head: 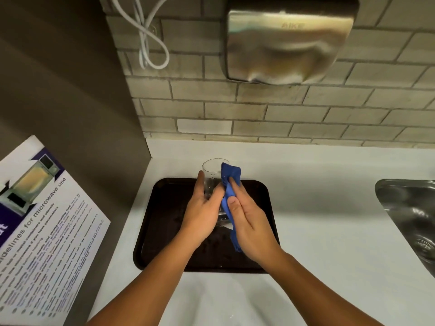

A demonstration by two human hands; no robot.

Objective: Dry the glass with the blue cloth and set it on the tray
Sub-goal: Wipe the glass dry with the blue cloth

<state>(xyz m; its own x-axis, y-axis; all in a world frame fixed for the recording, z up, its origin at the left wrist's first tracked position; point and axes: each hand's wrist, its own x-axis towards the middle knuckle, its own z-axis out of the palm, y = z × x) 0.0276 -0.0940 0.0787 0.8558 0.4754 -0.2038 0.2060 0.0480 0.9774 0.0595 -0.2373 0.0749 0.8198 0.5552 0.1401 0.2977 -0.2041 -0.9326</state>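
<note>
A clear drinking glass [211,172] is held above the dark tray [162,222], its open rim pointing away from me. My left hand [202,208] wraps the glass from the left side. My right hand [247,220] presses the blue cloth [229,182] against the right side of the glass; the cloth folds over the rim and hangs down past my palm. The lower part of the glass is hidden between my hands. The tray lies on the white counter [317,208] and carries some water drops.
A steel sink [409,217] sits at the right edge of the counter. A metal hand dryer [287,41] and a white cable [150,43] hang on the tiled wall. A microwave guidelines poster [44,227] is on the grey panel at left.
</note>
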